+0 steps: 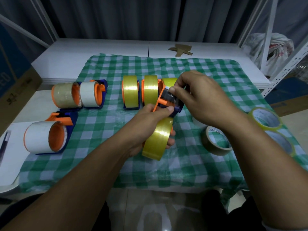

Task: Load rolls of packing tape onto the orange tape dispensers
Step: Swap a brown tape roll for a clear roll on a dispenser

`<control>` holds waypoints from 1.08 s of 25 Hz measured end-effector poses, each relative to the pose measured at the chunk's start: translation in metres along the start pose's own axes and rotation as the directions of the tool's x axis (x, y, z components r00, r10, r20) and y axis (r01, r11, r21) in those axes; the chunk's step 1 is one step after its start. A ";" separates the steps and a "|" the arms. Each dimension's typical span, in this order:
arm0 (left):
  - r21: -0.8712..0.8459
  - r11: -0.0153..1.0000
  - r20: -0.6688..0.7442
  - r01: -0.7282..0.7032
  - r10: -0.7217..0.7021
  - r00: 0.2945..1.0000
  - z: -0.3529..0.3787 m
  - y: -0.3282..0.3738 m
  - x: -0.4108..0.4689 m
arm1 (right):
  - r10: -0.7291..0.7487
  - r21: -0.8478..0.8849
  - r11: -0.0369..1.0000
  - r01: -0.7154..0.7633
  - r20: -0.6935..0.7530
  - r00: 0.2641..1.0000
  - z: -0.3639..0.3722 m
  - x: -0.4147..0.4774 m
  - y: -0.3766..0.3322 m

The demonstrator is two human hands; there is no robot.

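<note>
My left hand [150, 124] grips an orange and blue tape dispenser [166, 102] with a yellow tape roll [158, 139] on it, held above the checked cloth. My right hand [200, 99] pinches the clear tape end at the dispenser's upper front. Behind stand loaded dispensers with yellow rolls [131, 92] [150, 90], and a third yellow roll [169, 81] is partly hidden by my fingers. At the left sit three loaded dispensers with pale rolls [64, 95] [90, 95] [43, 137].
Loose rolls lie at the right: a brown one [215, 140] and two yellowish ones [266, 119] [281, 144]. The green checked cloth [103, 164] covers the table. Cardboard scraps [181, 50] lie at the back. A pen [4, 144] is at the left edge, metal shelving [283, 60] at the right.
</note>
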State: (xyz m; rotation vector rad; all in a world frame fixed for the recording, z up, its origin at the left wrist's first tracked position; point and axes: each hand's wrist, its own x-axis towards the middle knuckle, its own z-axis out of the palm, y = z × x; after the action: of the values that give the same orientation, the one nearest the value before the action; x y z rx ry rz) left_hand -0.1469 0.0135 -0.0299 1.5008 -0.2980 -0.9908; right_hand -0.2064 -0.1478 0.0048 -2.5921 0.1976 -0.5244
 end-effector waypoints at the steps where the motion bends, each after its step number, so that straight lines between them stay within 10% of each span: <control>1: -0.004 1.000 0.004 0.001 -0.001 1.000 0.000 0.000 0.000 | 0.000 -0.002 1.000 0.000 -0.002 1.000 0.000 0.000 0.000; 27: 0.057 0.998 -0.065 -0.028 0.031 0.997 0.001 -0.002 -0.002 | -0.109 -0.009 0.994 0.109 -0.013 0.994 0.010 0.002 0.005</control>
State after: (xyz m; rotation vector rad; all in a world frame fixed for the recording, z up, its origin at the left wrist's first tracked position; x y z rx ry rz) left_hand -0.1497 0.0152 -0.0307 1.5722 -0.3021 -0.9144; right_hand -0.2008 -0.1483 -0.0055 -2.6184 0.0633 -0.5815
